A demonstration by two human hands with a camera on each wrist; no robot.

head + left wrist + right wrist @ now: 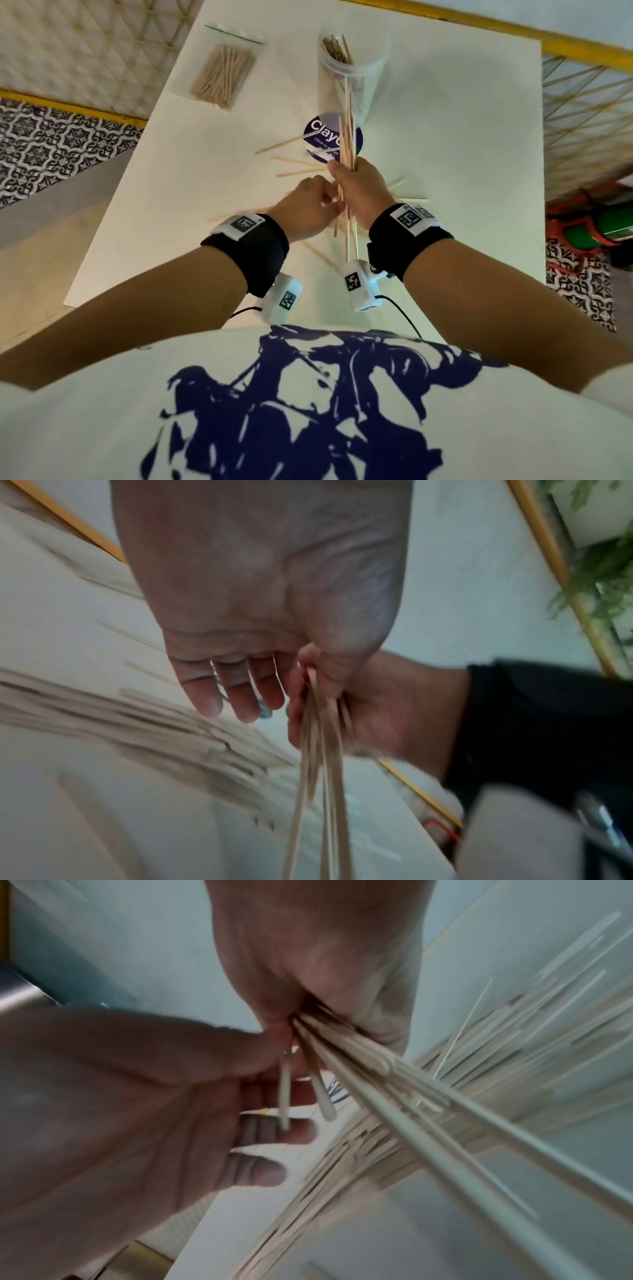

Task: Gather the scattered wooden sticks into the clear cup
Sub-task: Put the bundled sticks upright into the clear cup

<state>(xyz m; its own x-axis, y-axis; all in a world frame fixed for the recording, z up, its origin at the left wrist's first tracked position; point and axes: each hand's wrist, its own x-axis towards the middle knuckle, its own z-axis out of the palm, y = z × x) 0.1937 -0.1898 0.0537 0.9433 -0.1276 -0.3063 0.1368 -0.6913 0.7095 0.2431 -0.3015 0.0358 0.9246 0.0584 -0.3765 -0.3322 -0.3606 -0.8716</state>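
The clear cup [356,85] stands at the far middle of the white board [445,171], with several wooden sticks inside. My right hand [359,188] grips a bundle of sticks [346,144] above the board, just in front of the cup. The bundle pokes out of both ends of the fist [315,961], and its lower ends [394,1074] splay. My left hand [308,202] is right beside it. Its thumb and forefinger [308,674] pinch a few sticks [318,750] at the bundle's edge; its other fingers hang loose. Several loose sticks [298,161] lie scattered under both hands.
A clear zip bag of sticks [222,75] lies at the board's far left. A round blue sticker [318,135] sits in front of the cup. A green and orange object [603,226] is on the floor to the right, and yellow-framed netting surrounds the board.
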